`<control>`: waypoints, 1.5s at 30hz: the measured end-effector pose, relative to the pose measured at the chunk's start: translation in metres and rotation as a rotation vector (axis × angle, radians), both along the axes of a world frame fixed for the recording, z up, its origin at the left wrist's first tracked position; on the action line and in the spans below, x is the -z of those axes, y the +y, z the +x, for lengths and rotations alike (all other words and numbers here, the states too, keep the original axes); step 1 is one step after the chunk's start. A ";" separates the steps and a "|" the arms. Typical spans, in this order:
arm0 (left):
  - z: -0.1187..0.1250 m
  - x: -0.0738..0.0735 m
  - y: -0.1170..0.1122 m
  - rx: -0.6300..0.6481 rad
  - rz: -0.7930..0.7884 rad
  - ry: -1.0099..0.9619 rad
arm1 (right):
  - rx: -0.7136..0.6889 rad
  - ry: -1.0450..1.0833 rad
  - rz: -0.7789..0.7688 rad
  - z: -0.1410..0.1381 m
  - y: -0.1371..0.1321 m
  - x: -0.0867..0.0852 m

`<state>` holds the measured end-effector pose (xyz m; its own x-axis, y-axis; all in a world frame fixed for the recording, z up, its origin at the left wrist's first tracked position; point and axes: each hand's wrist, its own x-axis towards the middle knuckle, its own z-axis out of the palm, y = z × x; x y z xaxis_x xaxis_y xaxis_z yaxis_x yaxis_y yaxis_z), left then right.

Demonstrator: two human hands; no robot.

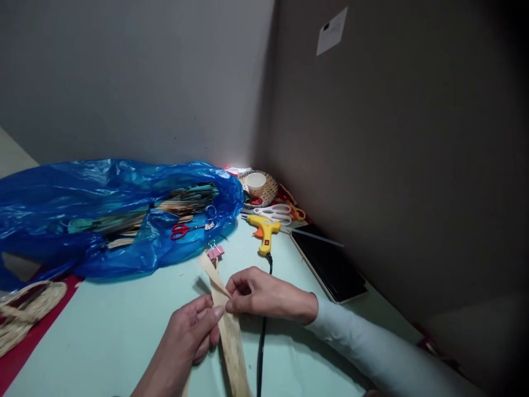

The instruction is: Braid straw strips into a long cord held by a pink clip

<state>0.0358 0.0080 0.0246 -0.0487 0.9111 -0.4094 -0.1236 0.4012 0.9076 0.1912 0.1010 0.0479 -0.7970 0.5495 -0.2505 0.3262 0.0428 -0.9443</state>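
My left hand (190, 333) and my right hand (260, 294) meet low in the middle of the head view. Both pinch a long tan dried-leaf strip (231, 342) that runs from the pale green table's (103, 331) near edge up towards a pink binder clip (215, 252). Left thumb and fingers close on the strip from the left. Right fingers curl shut on it from the right, the pale sleeve trailing off to the lower right. A black cord (261, 353) lies on the table just right of the strip.
A yellow glue gun (265, 229) lies behind my hands. A blue plastic bag (103, 215) with strips and red scissors (180, 231) fills the left. A woven tray with a white cup (255, 183), white scissors (273, 212), a dark tablet (330, 264) and woven fibre (25, 309) surround them.
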 end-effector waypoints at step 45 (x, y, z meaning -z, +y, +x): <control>0.003 -0.004 -0.004 -0.030 0.015 0.093 | 0.133 0.094 0.111 -0.005 -0.014 0.014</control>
<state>0.0389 0.0035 0.0291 -0.1129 0.9148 -0.3878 -0.0498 0.3846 0.9217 0.1861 0.0872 0.0343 -0.7324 0.6719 -0.1101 0.2463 0.1107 -0.9629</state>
